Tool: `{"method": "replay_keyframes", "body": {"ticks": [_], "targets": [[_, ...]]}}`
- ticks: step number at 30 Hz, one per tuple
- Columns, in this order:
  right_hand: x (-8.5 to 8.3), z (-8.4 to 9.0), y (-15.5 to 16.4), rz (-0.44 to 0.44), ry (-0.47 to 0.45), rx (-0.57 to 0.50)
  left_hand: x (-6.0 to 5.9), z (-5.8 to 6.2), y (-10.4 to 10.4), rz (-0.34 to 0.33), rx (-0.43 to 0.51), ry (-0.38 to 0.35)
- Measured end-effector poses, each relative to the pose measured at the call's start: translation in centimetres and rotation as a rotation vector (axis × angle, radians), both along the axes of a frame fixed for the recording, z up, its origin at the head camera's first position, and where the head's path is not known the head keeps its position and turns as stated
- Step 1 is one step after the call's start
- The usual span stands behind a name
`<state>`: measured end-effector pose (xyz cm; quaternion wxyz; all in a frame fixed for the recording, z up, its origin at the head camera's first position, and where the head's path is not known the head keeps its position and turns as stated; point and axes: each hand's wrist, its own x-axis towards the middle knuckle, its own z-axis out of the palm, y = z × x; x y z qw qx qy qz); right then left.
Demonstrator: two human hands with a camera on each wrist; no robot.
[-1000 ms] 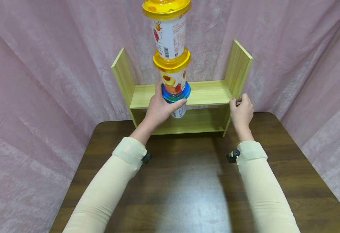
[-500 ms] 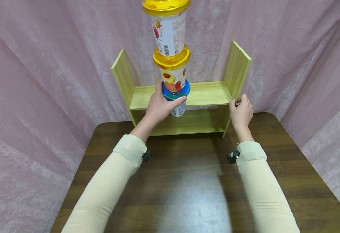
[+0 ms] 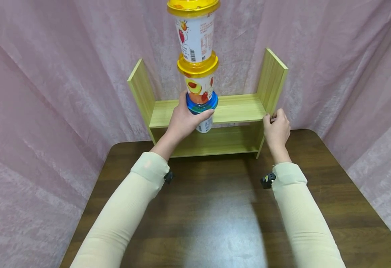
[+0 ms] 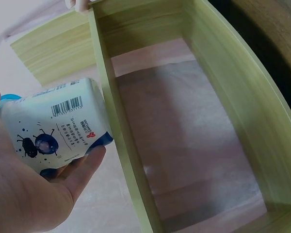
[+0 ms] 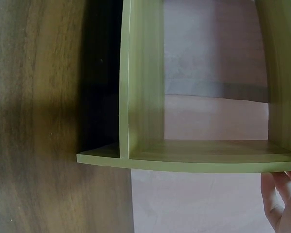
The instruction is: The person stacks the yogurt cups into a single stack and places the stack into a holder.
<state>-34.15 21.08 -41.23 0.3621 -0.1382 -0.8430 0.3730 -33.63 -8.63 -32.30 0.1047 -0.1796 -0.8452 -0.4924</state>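
My left hand (image 3: 183, 121) grips the lowest yogurt cup (image 3: 204, 125), thumb and fingers around it just under its blue lid (image 3: 212, 103). On that lid stands a cup with peach and strawberry pictures (image 3: 195, 91) and a yellow lid. A further white cup (image 3: 195, 37) rides on top, its yellow lid cut by the frame edge. The left wrist view shows the lowest cup's barcode side (image 4: 63, 116), its base close beside the shelf board's front edge. My right hand (image 3: 277, 128) pinches the wooden shelf (image 3: 237, 108) at its right side panel, level with the middle board.
The shelf has two upright side panels, a middle board and a bottom board (image 3: 215, 145). It stands at the back of a dark wooden table (image 3: 215, 208). Pink curtains (image 3: 64, 74) hang behind and on both sides.
My left hand and the cup stack have shifted slightly forward, toward the shelf. The top of the stack leans a little further right. My right hand stays at the side panel.
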Motion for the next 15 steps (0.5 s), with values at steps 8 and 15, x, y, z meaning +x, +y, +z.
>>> {"method": "replay_keyframes", "body": {"ticks": [8, 15], "targets": [[-0.07, -0.16, -0.28, 0.011, -0.006, -0.007, -0.49, 0.08, -0.21, 0.026, -0.033, -0.024], [-0.07, -0.11, -0.41, 0.016, -0.023, -0.016, -0.79, 0.21, -0.21, 0.029, -0.047, -0.031]]}}
